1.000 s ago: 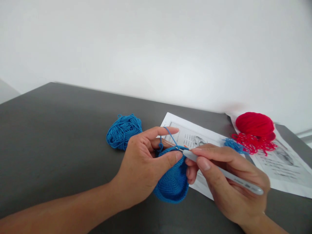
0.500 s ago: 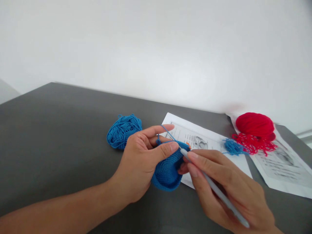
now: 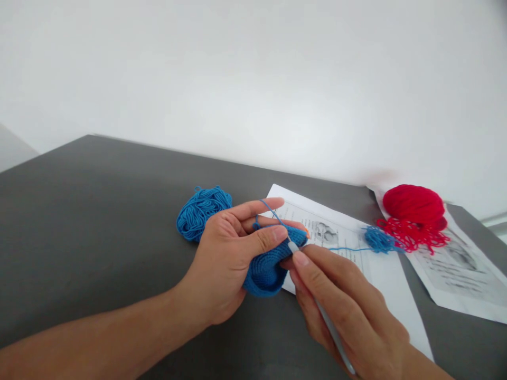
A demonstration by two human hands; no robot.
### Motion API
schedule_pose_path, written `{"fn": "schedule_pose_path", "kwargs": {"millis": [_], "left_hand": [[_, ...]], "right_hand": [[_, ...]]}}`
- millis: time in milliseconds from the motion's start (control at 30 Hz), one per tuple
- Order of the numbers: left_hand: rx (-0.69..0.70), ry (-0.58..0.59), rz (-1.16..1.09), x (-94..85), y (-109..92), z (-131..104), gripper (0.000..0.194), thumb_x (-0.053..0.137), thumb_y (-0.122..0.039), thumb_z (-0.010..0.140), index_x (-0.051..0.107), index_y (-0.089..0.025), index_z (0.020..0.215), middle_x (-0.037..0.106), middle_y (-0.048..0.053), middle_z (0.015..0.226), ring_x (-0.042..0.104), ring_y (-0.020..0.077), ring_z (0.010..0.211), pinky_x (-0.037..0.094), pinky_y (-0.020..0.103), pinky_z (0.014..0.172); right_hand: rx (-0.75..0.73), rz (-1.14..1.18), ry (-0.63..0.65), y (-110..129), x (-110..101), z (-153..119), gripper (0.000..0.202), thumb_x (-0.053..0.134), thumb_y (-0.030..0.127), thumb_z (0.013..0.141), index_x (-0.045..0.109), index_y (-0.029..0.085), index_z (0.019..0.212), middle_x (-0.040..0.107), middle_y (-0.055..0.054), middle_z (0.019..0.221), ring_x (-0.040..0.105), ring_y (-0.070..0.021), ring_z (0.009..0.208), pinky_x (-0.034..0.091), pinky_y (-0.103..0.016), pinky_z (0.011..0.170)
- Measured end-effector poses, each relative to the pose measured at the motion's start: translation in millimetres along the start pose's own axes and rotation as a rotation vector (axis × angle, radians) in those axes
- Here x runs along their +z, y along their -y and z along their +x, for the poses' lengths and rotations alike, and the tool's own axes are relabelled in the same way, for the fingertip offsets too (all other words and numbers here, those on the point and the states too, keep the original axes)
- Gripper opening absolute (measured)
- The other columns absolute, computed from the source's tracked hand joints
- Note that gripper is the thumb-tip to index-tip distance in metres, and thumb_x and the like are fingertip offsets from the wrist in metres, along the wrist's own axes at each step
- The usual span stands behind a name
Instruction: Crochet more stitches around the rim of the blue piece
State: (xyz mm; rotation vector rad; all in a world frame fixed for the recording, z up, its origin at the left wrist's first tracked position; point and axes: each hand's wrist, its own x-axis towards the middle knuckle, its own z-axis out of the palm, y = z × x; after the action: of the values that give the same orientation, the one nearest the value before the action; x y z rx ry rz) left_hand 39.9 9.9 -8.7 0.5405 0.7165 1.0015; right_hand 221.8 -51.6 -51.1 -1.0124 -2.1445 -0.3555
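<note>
From my remote station, I hold the blue crochet piece [image 3: 262,279] above the desk [image 3: 99,211]; my left hand [image 3: 227,250] pinches its edge, index extended, apparently to tension the yarn strand [image 3: 273,212]. My right hand [image 3: 350,295] has fingers closed pen-fashion around the hook [image 3: 334,335], presumably for fine tip control.

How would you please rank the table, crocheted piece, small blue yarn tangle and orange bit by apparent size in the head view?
1. Table
2. Crocheted piece, partly hidden
3. Small blue yarn tangle
4. Orange bit
</note>
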Motion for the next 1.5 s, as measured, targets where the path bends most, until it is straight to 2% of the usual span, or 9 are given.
{"fn": "schedule_pose_path", "kwargs": {"millis": [100,200,300,467,900,1067,1233,1333,1500], "left_hand": [[-0.016,0.057,-0.004,-2.0,-3.8,-1.6,0.037,0.086,-0.003,0.080,0.075,-0.010,0.115,0.086,0.013,0.088,0.080,0.0168,0.072,0.066,0.023,0.068],[-0.026,0.092,-0.004,-4.6,-5.5,-1.1,0.038,0.087,-0.003,0.079,0.076,-0.011,0.115,0.086,0.012,0.088,0.079,0.0154,0.068,0.065,0.022,0.064],[0.007,0.093,0.038,-7.1,-4.8,0.9,0.042,0.091,-0.006,0.076,0.076,-0.012,0.115,0.086,0.011,0.088,0.078,0.0143,0.067,0.064,0.020,0.063],[0.093,0.037,0.180,-12.8,-2.0,4.2,0.060,0.099,-0.017,0.067,0.077,-0.015,0.123,0.084,0.006,0.085,0.078,0.0169,0.073,0.061,0.022,0.066],[0.099,-0.004,0.248,-12.0,-3.8,8.1,0.062,0.102,-0.024,0.062,0.078,-0.012,0.118,0.080,0.003,0.073,0.071,0.0126,0.059,0.055,0.019,0.056],[0.092,-0.019,0.323,-17.1,-4.1,13.3,0.058,0.099,-0.025,0.066,0.077,-0.014,0.119,0.081,0.004,0.079,0.077,0.0187,0.072,0.058,0.023,0.063],[0.173,-0.042,0.449,-20.2,-2.8,17.2,0.048,0.095,-0.020,0.069,0.079,-0.014,0.113,0.079,0.000,0.076,0.070,0.0120,0.065,0.053,0.021,0.060],[0.225,-0.032,0.563,-21.0,-3.2,18.7,0.043,0.091,-0.019,0.073,0.080,-0.014,0.114,0.083,0.003,0.084,0.075,0.0177,0.079,0.058,0.026,0.072],[0.270,0.040,0.690,-21.4,-7.8,20.4,0.038,0.087,-0.015,0.073,0.081,-0.013,0.111,0.085,0.003,0.083,0.075,0.0154,0.074,0.057,0.025,0.071]], "right_hand": [[-0.067,0.046,0.084,-7.6,-9.0,-5.2,0.083,0.073,0.019,0.095,0.032,0.021,0.168,0.079,-0.013,0.129,0.080,-0.0314,0.108,0.071,-0.039,0.092],[-0.063,0.042,0.085,-13.2,-14.9,-5.8,0.080,0.074,0.020,0.097,0.034,0.023,0.166,0.078,-0.008,0.132,0.078,-0.0282,0.111,0.068,-0.037,0.098],[-0.032,0.009,0.030,-15.2,-14.5,-2.0,0.065,0.073,0.018,0.098,0.050,0.027,0.158,0.078,-0.002,0.131,0.079,-0.0240,0.105,0.068,-0.034,0.096],[-0.096,-0.020,-0.064,-20.2,-11.2,4.5,0.036,0.073,0.004,0.093,0.075,0.016,0.126,0.081,-0.004,0.121,0.079,-0.0212,0.098,0.068,-0.029,0.094],[-0.205,0.018,0.097,-23.9,-24.6,10.2,0.034,0.058,0.001,0.100,0.070,0.006,0.131,0.075,-0.014,0.125,0.070,-0.0249,0.114,0.060,-0.037,0.088],[-0.276,0.014,0.174,-28.0,-29.7,17.2,0.032,0.050,0.002,0.102,0.070,0.003,0.127,0.078,-0.018,0.117,0.072,-0.0278,0.108,0.059,-0.038,0.076],[-0.361,-0.010,0.147,-31.4,-28.9,21.1,0.032,0.044,0.005,0.104,0.071,0.003,0.120,0.080,-0.018,0.108,0.073,-0.0272,0.099,0.058,-0.037,0.069],[-0.334,0.003,0.150,-30.2,-30.2,22.3,0.028,0.049,0.003,0.102,0.072,0.004,0.119,0.080,-0.015,0.106,0.074,-0.0259,0.096,0.059,-0.037,0.069],[-0.207,0.008,0.119,-28.5,-36.8,25.0,0.024,0.056,0.003,0.100,0.073,0.011,0.115,0.081,-0.010,0.100,0.077,-0.0204,0.088,0.064,-0.031,0.072]]}}
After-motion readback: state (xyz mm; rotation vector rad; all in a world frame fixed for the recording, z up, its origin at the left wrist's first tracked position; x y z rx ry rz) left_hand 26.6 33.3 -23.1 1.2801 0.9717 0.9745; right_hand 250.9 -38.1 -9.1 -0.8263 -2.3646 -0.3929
